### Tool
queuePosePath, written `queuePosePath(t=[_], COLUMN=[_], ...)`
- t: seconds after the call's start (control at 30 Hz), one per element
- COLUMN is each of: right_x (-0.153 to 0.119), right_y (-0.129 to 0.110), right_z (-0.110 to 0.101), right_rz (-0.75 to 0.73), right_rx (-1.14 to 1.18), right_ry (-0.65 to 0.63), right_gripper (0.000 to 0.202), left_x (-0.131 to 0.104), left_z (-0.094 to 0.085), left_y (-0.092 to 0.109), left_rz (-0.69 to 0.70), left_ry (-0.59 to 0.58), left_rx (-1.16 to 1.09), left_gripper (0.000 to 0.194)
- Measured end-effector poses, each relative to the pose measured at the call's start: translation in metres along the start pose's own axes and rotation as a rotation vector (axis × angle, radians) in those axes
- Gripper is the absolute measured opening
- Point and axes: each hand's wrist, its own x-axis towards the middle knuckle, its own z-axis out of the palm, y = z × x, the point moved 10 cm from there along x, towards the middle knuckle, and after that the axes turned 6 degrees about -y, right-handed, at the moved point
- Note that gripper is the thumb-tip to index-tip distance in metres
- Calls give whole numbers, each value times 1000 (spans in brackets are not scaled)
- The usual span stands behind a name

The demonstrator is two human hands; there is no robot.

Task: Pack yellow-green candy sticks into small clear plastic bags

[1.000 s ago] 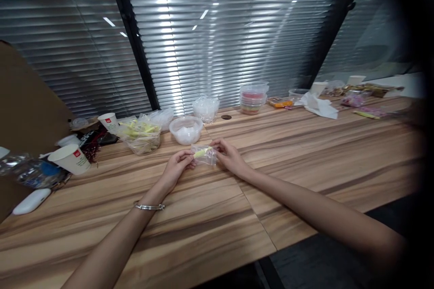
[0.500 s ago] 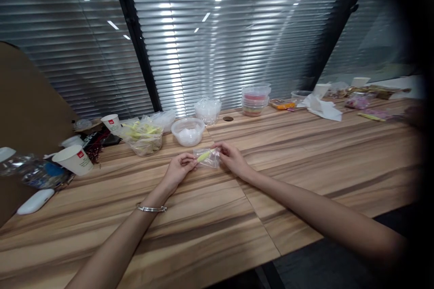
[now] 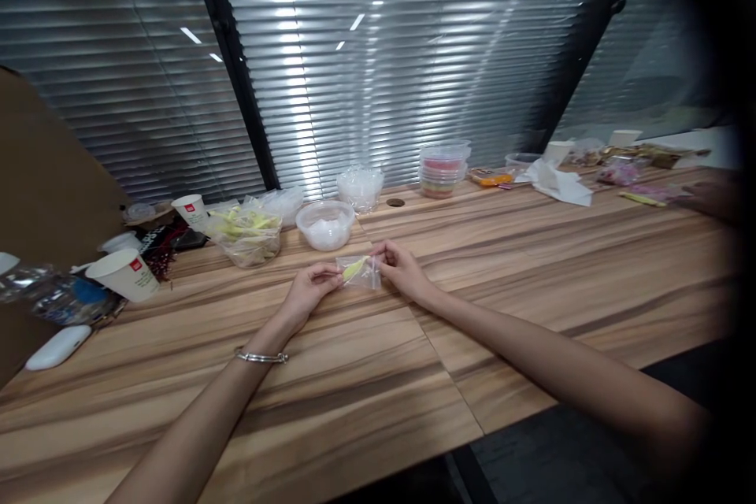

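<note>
A small clear plastic bag [image 3: 371, 277] is stretched between my two hands just over the table. Inside it lies a slim yellow-green item [image 3: 354, 268], too small to name. My left hand [image 3: 314, 289] pinches the bag's left end between thumb and fingers. On the opposite side, my right hand [image 3: 403, 271] grips the edge near the upper right corner. Just behind them stands a clear round tub [image 3: 307, 232] with white contents [image 3: 326, 233]. Left of that tub, a clear container [image 3: 251, 250] is heaped with similar yellow pieces [image 3: 245, 220].
Paper cups [image 3: 127, 274], a plastic bottle [image 3: 71, 301] and a white case [image 3: 57, 347] stand left. Stacked tubs [image 3: 442, 173], an orange packet [image 3: 490, 177] and a white tissue [image 3: 558, 183] line the back. Another person's hand [image 3: 712, 197] rests at far right.
The yellow-green item looks wider and the bag's right edge shows more plainly. Both hands keep their hold. The view has shifted slightly, and the other person's hand at far right shows more clearly.
</note>
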Motion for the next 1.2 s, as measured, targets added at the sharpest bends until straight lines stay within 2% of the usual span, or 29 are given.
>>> queuePosePath(t=[0.13,0.3,0.43,0.63,0.73,0.97,1.07,1.2], right_x=[-3,-4,-1,1,1,-2,-3,-4], right_y=[-5,-4,6,20,20,5,1,0], right_z=[-3,1,1,-8,-4,8,17,20], right_rz=[-3,8,40,89,97,60,71,73], right_rx=[-42,52,149,233,241,236,233,261], right_ry=[21,6,31,116,59,-94,-169,-153], right_gripper=[23,27,29,23,20,28,28,26], left_x=[-3,-10,-10,-7,-7,-10,-10,-9], left_z=[9,24,26,17,19,28,28,24], left_y=[4,12,15,21,21,16,15,17], left_rz=[-32,-52,-33,41,34,-34,-45,-32], left_ry=[-57,-162,-180,-104,-128,-220,-216,-168], left_rx=[-12,-43,-9,3,1,2,18,49], left_gripper=[37,66,56,52,49,50,47,41])
